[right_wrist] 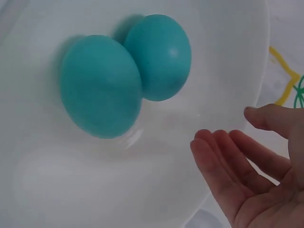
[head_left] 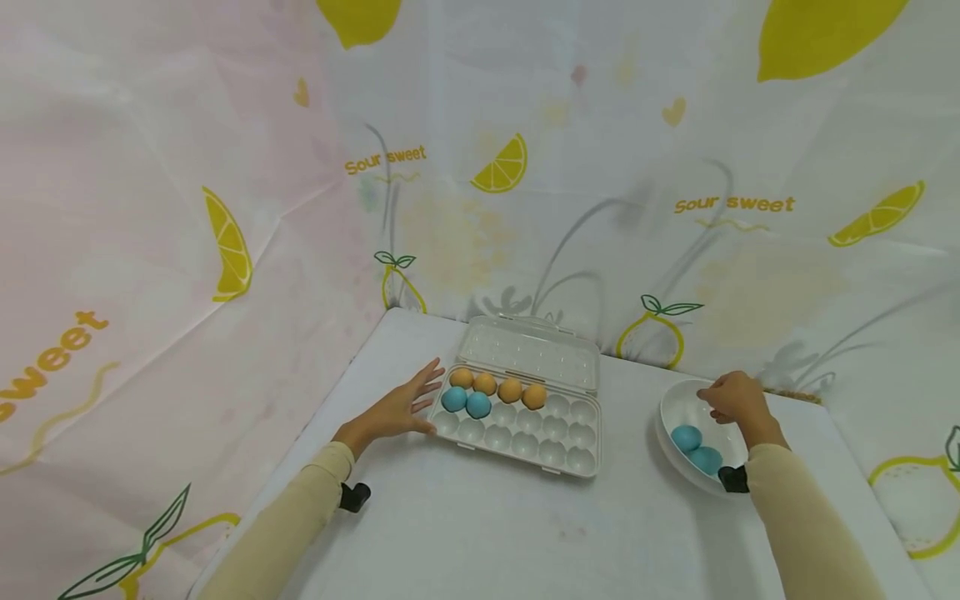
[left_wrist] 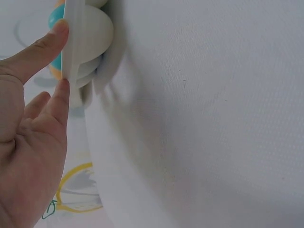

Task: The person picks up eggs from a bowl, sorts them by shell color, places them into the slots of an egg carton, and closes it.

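A white plastic egg tray [head_left: 527, 422] lies with its clear lid [head_left: 528, 350] folded back. Several orange eggs [head_left: 510, 390] fill part of its back row, and two blue eggs [head_left: 466, 402] sit at the left of the middle row. My left hand [head_left: 393, 410] spreads its fingers along the tray's left end, with the thumb [left_wrist: 52, 40] and a fingertip against its rim. On the right, my right hand [head_left: 738, 400] hangs over a white bowl [head_left: 670, 417], empty, fingers loosely bent. Inside the bowl two blue eggs [right_wrist: 100, 85] rest side by side, apart from the fingertips.
Tray and bowl stand on a white-covered table [head_left: 480, 533], with a stretch of tabletop between them. Lemon-printed cloth [head_left: 570, 225] rises behind the table and at the left. The open lid reaches close to the table's back edge.
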`<state>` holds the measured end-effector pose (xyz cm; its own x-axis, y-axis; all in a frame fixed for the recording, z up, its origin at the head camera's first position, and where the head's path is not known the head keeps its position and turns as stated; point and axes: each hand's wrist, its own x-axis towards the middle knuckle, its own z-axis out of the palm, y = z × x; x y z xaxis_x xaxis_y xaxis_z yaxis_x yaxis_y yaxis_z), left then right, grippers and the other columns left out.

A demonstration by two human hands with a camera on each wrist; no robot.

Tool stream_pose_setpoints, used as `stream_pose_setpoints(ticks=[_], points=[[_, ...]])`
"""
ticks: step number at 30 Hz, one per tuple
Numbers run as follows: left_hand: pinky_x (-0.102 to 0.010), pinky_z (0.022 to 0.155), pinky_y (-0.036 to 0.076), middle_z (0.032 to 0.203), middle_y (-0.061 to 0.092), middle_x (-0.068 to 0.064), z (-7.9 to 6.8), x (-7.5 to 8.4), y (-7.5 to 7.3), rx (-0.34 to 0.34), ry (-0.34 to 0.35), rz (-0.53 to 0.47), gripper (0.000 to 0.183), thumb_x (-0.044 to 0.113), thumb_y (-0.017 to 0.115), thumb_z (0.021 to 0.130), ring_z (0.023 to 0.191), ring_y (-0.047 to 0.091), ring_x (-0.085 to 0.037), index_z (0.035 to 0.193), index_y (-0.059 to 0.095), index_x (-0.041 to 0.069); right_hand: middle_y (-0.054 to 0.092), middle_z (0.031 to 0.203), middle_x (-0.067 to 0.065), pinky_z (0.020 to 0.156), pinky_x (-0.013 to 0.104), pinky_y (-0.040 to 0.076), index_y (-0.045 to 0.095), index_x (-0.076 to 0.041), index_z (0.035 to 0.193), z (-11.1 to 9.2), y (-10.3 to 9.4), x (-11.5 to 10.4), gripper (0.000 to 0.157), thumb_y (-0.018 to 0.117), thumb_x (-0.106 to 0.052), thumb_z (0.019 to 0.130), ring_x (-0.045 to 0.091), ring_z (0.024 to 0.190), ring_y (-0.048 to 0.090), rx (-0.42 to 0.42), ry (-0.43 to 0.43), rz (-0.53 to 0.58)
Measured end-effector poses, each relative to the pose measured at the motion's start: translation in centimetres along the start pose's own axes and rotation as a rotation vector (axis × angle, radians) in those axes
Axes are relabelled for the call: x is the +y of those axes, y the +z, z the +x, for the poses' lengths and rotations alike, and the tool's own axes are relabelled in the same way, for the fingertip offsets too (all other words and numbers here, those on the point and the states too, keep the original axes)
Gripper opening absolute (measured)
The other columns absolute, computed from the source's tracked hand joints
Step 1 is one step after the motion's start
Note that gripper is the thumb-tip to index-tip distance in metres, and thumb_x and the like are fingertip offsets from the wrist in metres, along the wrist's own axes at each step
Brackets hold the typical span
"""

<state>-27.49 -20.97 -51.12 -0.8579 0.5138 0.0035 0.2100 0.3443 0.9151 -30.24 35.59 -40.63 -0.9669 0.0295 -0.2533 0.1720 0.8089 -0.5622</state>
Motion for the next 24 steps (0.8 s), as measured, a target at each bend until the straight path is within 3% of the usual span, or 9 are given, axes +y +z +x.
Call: stream_pose_setpoints(ticks=[11, 24], points=[[-0.039, 0.112, 0.034, 0.163, 0.012, -0.01, 0.0, 0.2, -0.2, 0.0, 0.0, -0.01, 0.124, -0.004, 0.082, 0.072, 0.145, 0.023, -0.03, 0.157, -0.003, 0.028, 0.063, 0.088, 0.026, 0.069, 0.036, 0.062, 0.047, 0.025, 0.113, 0.4, 1.3, 2.0, 0.06, 0.064, -0.029, 0.09, 0.026, 0.07, 0.069, -0.2, 0.219, 0.08], [-0.038, 0.112, 0.034, 0.163, 0.012, -0.008, -0.1, -0.2, 0.0, 0.0, 0.008, -0.017, 0.124, -0.003, 0.083, 0.073, 0.145, 0.023, -0.029, 0.157, -0.002, 0.029, 0.063, 0.087, 0.02, 0.07, 0.037, 0.06, 0.054, 0.017, 0.101, -0.3, 2.4, 1.7, 0.064, 0.064, -0.046, 0.089, 0.026, 0.074, 0.065, -0.292, 0.238, 0.049]])
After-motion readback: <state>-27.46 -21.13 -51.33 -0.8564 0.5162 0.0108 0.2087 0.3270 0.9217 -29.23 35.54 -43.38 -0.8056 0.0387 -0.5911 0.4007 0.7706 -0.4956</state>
